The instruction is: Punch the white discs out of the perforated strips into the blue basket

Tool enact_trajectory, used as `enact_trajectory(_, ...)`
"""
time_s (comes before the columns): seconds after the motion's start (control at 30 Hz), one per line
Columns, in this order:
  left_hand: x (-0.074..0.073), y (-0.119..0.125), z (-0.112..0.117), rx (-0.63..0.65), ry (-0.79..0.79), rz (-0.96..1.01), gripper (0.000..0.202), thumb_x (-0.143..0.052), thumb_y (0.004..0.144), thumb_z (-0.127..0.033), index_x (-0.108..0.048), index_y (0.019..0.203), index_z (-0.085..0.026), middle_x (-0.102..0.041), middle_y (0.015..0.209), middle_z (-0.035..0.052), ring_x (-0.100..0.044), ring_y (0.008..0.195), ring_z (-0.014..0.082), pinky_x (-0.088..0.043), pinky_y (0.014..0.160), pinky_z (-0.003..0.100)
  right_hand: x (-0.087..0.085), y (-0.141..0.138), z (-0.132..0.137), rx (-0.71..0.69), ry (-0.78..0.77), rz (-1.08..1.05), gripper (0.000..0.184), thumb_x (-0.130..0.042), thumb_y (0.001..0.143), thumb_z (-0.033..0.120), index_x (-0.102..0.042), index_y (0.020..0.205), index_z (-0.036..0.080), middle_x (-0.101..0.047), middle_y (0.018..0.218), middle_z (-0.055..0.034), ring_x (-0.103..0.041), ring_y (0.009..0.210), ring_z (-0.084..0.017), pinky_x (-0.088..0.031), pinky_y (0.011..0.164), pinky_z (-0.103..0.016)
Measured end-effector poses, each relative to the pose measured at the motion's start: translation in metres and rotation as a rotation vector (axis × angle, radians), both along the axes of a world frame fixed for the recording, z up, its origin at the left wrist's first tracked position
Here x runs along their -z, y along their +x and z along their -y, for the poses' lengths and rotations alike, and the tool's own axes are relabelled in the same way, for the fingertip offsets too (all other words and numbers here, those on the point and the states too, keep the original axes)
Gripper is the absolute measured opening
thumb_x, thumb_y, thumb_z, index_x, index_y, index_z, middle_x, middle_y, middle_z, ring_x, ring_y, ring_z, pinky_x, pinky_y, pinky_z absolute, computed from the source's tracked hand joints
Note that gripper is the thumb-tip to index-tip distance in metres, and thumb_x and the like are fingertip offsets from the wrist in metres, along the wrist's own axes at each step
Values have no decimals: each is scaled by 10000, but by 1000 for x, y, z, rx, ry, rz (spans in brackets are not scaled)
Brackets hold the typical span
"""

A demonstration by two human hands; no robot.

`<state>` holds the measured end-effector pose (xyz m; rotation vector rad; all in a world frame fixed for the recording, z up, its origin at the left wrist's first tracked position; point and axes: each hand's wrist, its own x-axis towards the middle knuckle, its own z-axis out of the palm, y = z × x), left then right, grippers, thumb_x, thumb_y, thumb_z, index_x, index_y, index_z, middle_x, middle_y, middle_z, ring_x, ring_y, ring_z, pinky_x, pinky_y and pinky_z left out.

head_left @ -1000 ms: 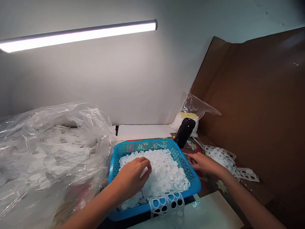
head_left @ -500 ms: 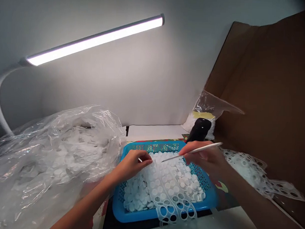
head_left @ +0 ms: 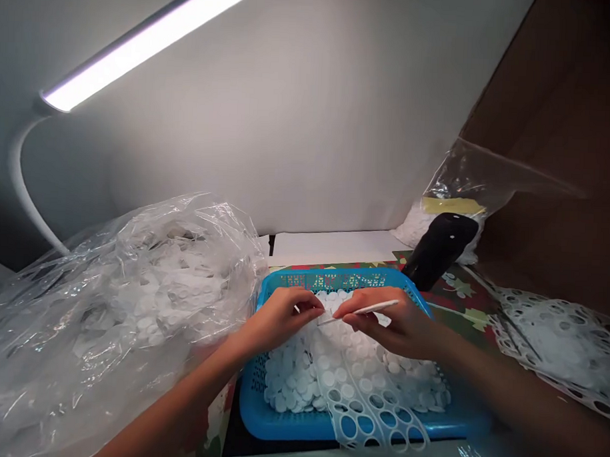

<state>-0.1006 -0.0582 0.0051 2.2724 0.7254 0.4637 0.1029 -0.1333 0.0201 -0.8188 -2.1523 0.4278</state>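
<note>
A translucent sheet of round white discs drapes over a blue plastic basket, its near end a strip of bare round holes. Loose white discs fill the basket under and around the sheet. At the sheet's far left edge, the thumb and fingertips of my left hand are pinched together on it. My right hand grips a slim white pointed tool like a pen. The tool's thin tip reaches down-left to the sheet, close beside my left fingertips.
A large clear plastic bag of white pieces lies on the left. A lit lamp hangs above. Behind the basket stands a black object, with a bag of white material beyond. Punched-out sheets lie right, by a cardboard wall.
My right hand has brought the tool's tip closer to my left fingertips. My left hand keeps its pinch at the sheet's far edge. The whole view has shifted and tilted.
</note>
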Motion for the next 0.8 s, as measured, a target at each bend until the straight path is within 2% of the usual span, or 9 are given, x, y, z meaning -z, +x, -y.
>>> enact_trajectory(0.3, 1, 1, 1, -14, 16, -39, 193, -482, 872, -250, -666, 874, -191, -643, 804, 12, -572, 714, 121, -435, 615, 211, 5, 3, 1, -18, -48, -5, 159, -518, 874, 129, -631, 984, 146, -649, 812, -32, -567, 672, -86, -446, 589, -209)
enact_trajectory(0.8, 1, 0, 2, -18, 42, -35, 206, -467, 863, -228, -670, 863, -192, -659, 796, 19, -576, 705, 131, -424, 611, 216, 10, 5, 0, -22, -102, 70, 177, -496, 901, 209, -616, 1028, 182, -630, 800, -20, -549, 680, -92, -430, 606, -217)
